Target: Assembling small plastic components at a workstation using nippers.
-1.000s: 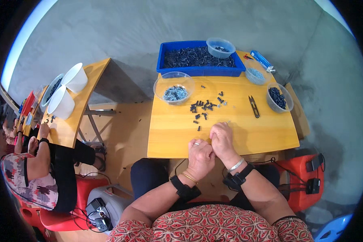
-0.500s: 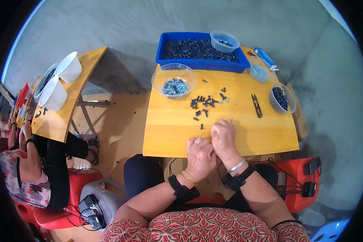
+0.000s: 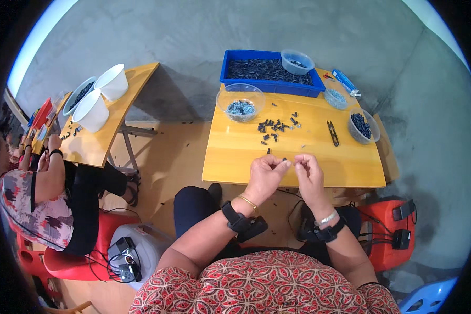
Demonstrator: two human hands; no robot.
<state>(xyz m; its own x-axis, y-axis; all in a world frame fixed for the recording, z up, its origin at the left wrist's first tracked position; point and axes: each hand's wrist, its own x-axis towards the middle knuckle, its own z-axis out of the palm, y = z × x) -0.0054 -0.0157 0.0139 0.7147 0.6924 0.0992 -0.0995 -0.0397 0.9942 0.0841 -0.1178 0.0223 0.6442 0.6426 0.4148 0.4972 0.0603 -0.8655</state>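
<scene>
My left hand [image 3: 266, 177], above the near edge of the wooden table [image 3: 235, 167], pinches a small black plastic part [image 3: 284, 159] between thumb and forefinger. Just to its right, my right hand [image 3: 311, 178] has thumb and fingertips pressed together; whatever they hold is too small to make out. Beyond the hands lies a loose cluster of black plastic parts [image 3: 269, 125], with a few small clear bits beside it. A clear round bowl [image 3: 240, 90] at the table's left holds small shiny pieces. Black-handled thread snips [image 3: 333, 133] rest to the right.
At the back stands a blue tray [image 3: 269, 89] full of black parts, with a clear tub [image 3: 297, 67] on it. Two more tubs [image 3: 376, 131] [image 3: 336, 104] line the right edge near a blue-and-white box [image 3: 345, 82]. A co-worker [image 3: 42, 204] sits left at another table [image 3: 136, 86].
My hands, pressed together before, have come apart, and a black part now shows in the left fingertips. The whole view has shifted slightly.
</scene>
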